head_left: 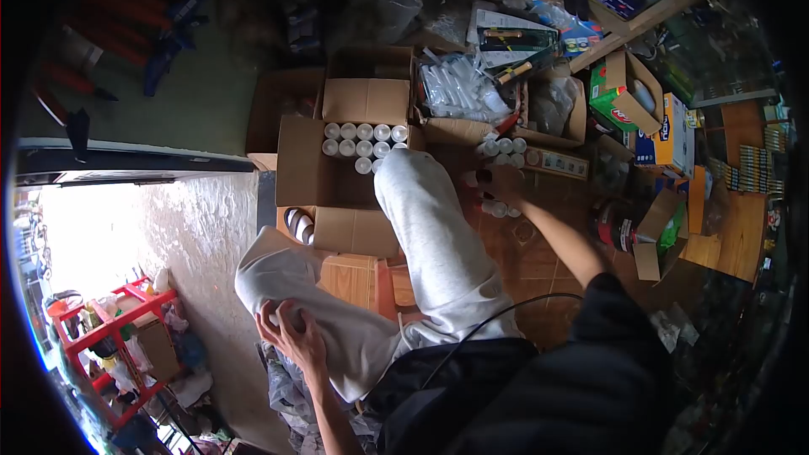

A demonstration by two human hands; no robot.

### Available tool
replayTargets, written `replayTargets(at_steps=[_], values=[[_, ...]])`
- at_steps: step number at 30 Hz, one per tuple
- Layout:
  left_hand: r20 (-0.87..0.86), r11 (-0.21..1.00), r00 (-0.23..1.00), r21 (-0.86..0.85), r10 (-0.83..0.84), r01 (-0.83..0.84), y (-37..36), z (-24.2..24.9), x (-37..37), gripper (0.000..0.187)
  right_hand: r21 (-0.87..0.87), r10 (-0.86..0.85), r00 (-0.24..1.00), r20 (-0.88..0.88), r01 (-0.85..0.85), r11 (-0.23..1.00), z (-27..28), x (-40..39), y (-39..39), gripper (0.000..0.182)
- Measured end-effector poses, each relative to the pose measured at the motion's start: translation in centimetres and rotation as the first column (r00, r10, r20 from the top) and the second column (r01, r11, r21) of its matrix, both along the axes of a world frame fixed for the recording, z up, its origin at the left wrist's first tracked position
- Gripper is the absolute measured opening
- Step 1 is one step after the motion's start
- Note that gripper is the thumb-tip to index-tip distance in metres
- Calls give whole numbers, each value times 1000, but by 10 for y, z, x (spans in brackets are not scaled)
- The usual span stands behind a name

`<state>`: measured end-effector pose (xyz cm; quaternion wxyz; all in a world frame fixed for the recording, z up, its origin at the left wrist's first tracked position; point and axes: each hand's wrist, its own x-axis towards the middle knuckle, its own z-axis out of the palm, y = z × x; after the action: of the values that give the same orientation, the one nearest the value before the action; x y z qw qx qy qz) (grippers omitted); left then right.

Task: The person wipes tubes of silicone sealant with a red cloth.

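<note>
My right hand (503, 184) reaches down to the floor, among a small group of white-topped cylinders (504, 146). Its fingers are bent around something dark that I cannot make out, and part of the group is hidden under the hand. My left hand (291, 333) lies on my grey trouser leg (337, 329), fingers apart and curved over the knee. Beyond my other leg, an open cardboard box (303, 160) holds rows of similar white-topped cylinders (364, 133), standing upright; my knee covers some of them.
Plastic bags of clear items (459, 88) fill a carton at the back. A long printed box (556, 163) lies right of the cylinders. Cartons, including a blue-orange box (666, 135), crowd the right side. A slipper (299, 225) lies by the open box. A red rack (114, 337) stands left.
</note>
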<state>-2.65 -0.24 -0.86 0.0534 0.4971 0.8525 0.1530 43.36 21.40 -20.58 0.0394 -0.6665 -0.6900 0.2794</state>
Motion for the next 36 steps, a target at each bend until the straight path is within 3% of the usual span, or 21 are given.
replayTargets(at_steps=[2,5,8,12,14,17,20,26,32,35,36], values=[[-19,1000,1000,-3,22,-22,0,0,-1,31,38,-88,994,68,86,996,-25,-4,0,57],[-13,997,998,-36,67,-68,2,-1,1,29,-15,-247,968,41,248,969,-56,-11,1,55],[1,995,997,-55,78,-78,6,-2,0,28,71,-252,955,154,244,967,-92,-12,1,52],[-20,998,999,-51,42,-43,13,0,3,28,76,-366,931,9,364,928,-91,-18,4,46],[-45,998,998,-57,36,-38,12,-3,1,28,185,-356,934,44,342,921,-92,-16,5,43],[-28,998,998,-49,49,-50,16,-1,4,26,84,-345,921,179,335,938,-105,-1,12,40],[-26,996,998,-62,62,-64,15,1,4,26,75,-241,944,225,229,970,-93,12,12,38],[-11,995,997,-57,80,-81,11,-1,4,28,43,-222,922,317,220,975,-93,12,15,37],[-17,997,998,-36,64,-65,7,0,5,30,-107,-272,938,213,300,948,-60,8,26,55],[-14,998,998,-15,59,-59,2,-2,1,29,62,-378,925,-21,379,923,-51,4,38,59],[-9,999,999,-4,50,-50,3,0,2,29,-68,-410,912,-16,408,911,-37,3,49,67]])
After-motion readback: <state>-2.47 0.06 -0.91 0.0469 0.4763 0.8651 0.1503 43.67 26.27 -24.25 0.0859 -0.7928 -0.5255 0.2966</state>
